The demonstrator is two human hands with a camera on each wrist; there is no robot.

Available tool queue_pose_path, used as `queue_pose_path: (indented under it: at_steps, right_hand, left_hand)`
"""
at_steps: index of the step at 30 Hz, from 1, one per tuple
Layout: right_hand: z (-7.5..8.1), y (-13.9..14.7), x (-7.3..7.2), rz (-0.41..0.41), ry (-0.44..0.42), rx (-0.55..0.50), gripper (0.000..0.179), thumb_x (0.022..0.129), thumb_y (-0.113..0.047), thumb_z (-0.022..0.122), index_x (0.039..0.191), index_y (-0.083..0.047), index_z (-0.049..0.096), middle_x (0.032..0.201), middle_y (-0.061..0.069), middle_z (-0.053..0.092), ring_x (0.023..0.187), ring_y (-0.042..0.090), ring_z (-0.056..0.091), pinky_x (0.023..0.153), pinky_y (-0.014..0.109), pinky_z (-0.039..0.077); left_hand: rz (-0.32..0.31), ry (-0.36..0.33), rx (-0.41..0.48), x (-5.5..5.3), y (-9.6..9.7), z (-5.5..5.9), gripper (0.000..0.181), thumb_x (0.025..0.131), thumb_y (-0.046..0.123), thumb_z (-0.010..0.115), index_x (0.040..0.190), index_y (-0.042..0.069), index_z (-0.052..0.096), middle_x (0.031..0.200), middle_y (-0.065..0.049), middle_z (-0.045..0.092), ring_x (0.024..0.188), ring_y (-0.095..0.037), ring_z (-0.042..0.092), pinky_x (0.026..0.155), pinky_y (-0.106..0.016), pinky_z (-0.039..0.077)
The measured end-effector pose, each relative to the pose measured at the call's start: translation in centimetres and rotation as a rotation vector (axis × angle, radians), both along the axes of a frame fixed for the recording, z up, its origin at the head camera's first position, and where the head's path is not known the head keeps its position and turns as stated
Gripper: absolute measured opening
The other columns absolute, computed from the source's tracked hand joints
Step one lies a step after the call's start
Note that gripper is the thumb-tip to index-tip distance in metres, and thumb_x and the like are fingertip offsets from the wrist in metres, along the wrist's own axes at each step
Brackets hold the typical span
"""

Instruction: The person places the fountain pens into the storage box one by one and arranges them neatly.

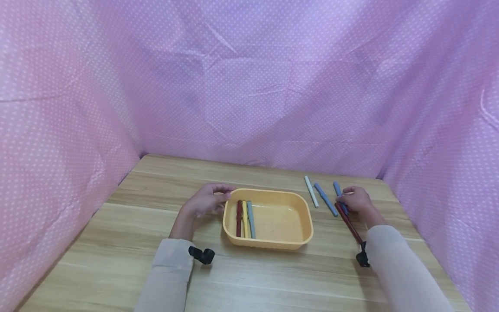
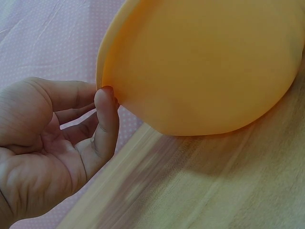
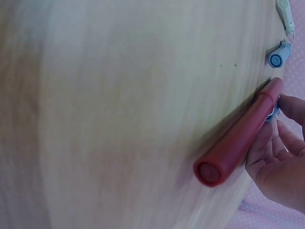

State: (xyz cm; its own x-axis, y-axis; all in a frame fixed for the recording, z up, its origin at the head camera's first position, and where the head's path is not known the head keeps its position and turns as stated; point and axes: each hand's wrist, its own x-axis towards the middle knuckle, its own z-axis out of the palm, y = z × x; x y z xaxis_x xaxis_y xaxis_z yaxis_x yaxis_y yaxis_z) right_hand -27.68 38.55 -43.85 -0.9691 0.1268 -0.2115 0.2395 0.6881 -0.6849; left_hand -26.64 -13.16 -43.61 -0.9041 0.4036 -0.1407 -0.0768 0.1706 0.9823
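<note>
My left hand [image 1: 208, 200] pinches the left rim of a yellow tray [image 1: 269, 245], as the left wrist view confirms, with the thumb [image 2: 107, 124] against its side. A dark red pen [image 1: 239, 219], a yellow pen [image 1: 244, 219] and a grey-blue pen [image 1: 251, 220] lie side by side in the tray's left part. Right of the tray, the fingers of my right hand [image 1: 356, 201] hold another dark red pen [image 3: 238, 133] near its far end. Its near end points back at the wrist. One blue pen [image 1: 337, 189] lies under that hand, partly hidden.
Between tray and right hand, a white pen [image 1: 311, 190] and a second blue pen [image 1: 325, 199] lie on the wooden table [image 1: 128, 216]. Pink dotted cloth [image 1: 249, 86] hangs behind and on both sides. Both sleeves carry a small black wrist camera [image 1: 202, 255].
</note>
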Motion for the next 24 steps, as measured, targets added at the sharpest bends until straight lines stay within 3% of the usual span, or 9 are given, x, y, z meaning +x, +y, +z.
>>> queue_pose_path:
  at_steps: [5,14,21,24]
  right_hand:
    - [-0.4,-0.2,-0.2,0.001,0.005,0.052,0.056,0.096,-0.02,0.068,0.137,0.013,0.049,0.119,0.028,0.063,0.097,0.028,0.063,0.077,0.03,0.052]
    - [-0.1,-0.6,0.0,0.012,0.02,0.053,0.056,0.097,-0.016,0.067,0.14,0.013,0.046,0.131,0.036,0.057,0.111,0.039,0.061,0.089,0.041,0.052]
    - [0.4,-0.5,0.3,0.066,0.066,0.059,0.057,0.098,-0.015,0.066,0.142,0.013,0.045,0.128,0.038,0.059,0.102,0.034,0.066,0.076,0.03,0.055]
    - [0.6,-0.5,0.4,0.088,0.076,0.07,0.053,0.1,-0.013,0.063,0.142,0.012,0.045,0.125,0.036,0.061,0.099,0.034,0.067,0.075,0.031,0.057]
  left_hand:
    - [0.011,-0.012,-0.002,0.0,0.1,0.1,0.032,0.102,0.007,0.061,0.134,0.005,0.064,0.133,-0.016,0.057,0.099,-0.031,0.07,0.077,-0.038,0.063]
    - [0.005,-0.003,0.002,0.0,0.0,0.1,0.033,0.103,0.007,0.061,0.135,0.004,0.063,0.133,-0.017,0.057,0.098,-0.032,0.07,0.076,-0.038,0.063]
    - [-0.006,-0.003,-0.005,-0.2,0.0,0.1,0.033,0.103,0.007,0.06,0.136,0.004,0.063,0.133,-0.017,0.057,0.096,-0.033,0.07,0.075,-0.038,0.063]
    - [-0.004,-0.006,-0.008,-0.2,-0.1,0.1,0.033,0.103,0.007,0.06,0.136,0.005,0.063,0.132,-0.017,0.057,0.094,-0.03,0.07,0.074,-0.037,0.063]
